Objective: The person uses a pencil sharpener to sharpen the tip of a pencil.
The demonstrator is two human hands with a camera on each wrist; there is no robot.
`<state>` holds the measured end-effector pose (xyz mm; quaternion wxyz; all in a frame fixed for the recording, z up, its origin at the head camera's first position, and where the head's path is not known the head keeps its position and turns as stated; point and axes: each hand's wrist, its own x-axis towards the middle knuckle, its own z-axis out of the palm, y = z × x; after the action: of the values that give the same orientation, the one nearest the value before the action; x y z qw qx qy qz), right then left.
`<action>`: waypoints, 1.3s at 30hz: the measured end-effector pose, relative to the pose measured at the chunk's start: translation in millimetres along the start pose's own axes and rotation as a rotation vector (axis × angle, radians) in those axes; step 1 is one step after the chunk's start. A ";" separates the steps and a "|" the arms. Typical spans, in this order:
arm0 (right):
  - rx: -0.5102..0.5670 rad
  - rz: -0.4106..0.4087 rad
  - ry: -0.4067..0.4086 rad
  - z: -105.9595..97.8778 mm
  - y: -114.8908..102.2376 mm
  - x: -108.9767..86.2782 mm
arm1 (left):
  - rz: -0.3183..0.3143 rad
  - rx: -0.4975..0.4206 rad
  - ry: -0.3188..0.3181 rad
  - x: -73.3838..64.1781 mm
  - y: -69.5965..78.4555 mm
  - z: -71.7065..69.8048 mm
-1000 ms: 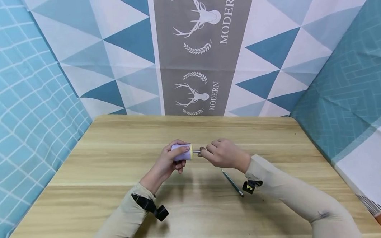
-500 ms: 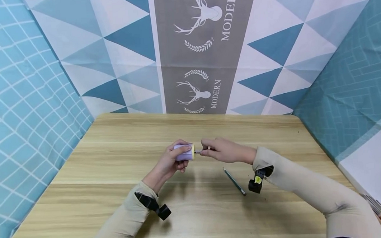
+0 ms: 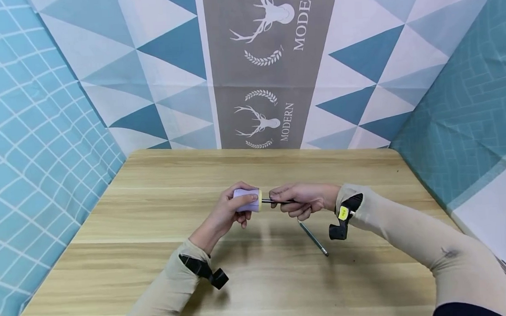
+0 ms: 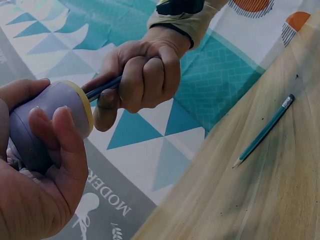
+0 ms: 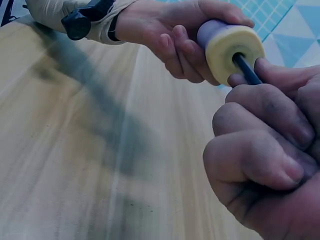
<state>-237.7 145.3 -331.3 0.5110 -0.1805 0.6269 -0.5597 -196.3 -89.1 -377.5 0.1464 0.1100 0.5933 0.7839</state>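
In the head view my left hand grips a lilac pencil sharpener with a pale yellow end, held above the table. My right hand pinches a dark pencil between thumb and forefinger. One end of that pencil sits in the sharpener's hole, which the right wrist view shows in the yellow face; its tip is hidden inside. The other right-hand fingers are curled towards the palm. A second, dark green pencil lies on the table below the right hand, with its sharpened point facing away from me.
The wood-grain table extends under both arms. Patterned cloth hangs behind it, with more cloth along both sides. Black wrist cameras stick out from the beige sleeves.
My right hand has turned about the pencil, from knuckles up to curled fingers showing underneath, and more of the pencil shows. The left hand still holds the sharpener, shifted slightly right.
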 end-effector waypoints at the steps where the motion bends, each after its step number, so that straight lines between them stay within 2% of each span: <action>1: -0.009 -0.005 0.001 -0.6 0.5 -0.3 | -0.003 -0.002 0.002 0.2 0.6 0.6; 3: -0.082 -0.028 0.022 -1.5 1.1 -1.3 | -0.014 -0.010 0.004 0.6 1.1 1.1; 5: -0.218 -0.069 0.062 -1.5 0.6 -2.8 | -0.023 -0.017 0.008 0.8 1.0 0.9; 8: -0.515 -0.151 0.177 -0.2 -3.1 -7.9 | -0.016 -0.019 0.020 0.7 0.7 -1.0; 10: -0.739 -0.238 0.276 2.9 -4.9 -13.0 | -0.005 -0.020 0.027 0.4 1.5 -2.3; 12: -0.933 -0.364 0.382 8.4 -4.5 -17.5 | 0.005 -0.018 0.033 0.4 2.7 -3.4; 14: -1.152 -0.556 0.483 13.3 0.6 -17.6 | 0.011 -0.018 0.036 0.8 4.1 -3.8; 16: -1.403 -0.774 0.572 17.2 7.3 -13.2 | 0.012 -0.022 0.038 1.8 4.9 -4.0; 19: -1.848 -1.058 0.736 16.4 16.6 -0.9 | 0.010 -0.028 0.031 3.1 5.9 -3.6; 21: -2.070 -1.182 0.821 13.8 19.8 5.9 | 0.009 -0.034 0.020 3.8 6.2 -2.9; 23: -2.213 -1.244 0.878 10.3 21.9 10.6 | 0.006 -0.037 0.014 4.7 5.6 -2.2; 25: -2.277 -1.262 0.885 7.9 23.0 13.1 | 0.003 -0.040 0.011 5.6 4.1 -1.8; 28: -2.318 -1.231 0.852 8.2 23.9 14.4 | -0.008 -0.044 0.018 5.7 0.8 -1.6; 32: -2.264 -1.142 0.768 13.4 24.5 16.0 | -0.021 -0.054 0.028 3.6 -3.0 -3.4; 36: -2.049 -1.021 0.638 18.6 21.4 17.3 | -0.031 -0.065 0.036 2.0 -4.0 -5.4; 39: -1.801 -0.934 0.535 20.6 13.7 15.1 | -0.031 -0.066 0.031 2.8 -2.6 -5.4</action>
<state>-221.8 126.8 -347.0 -0.2340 -0.5884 0.7724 -0.0495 -200.6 -92.3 -381.5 0.1529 0.0840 0.5711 0.8022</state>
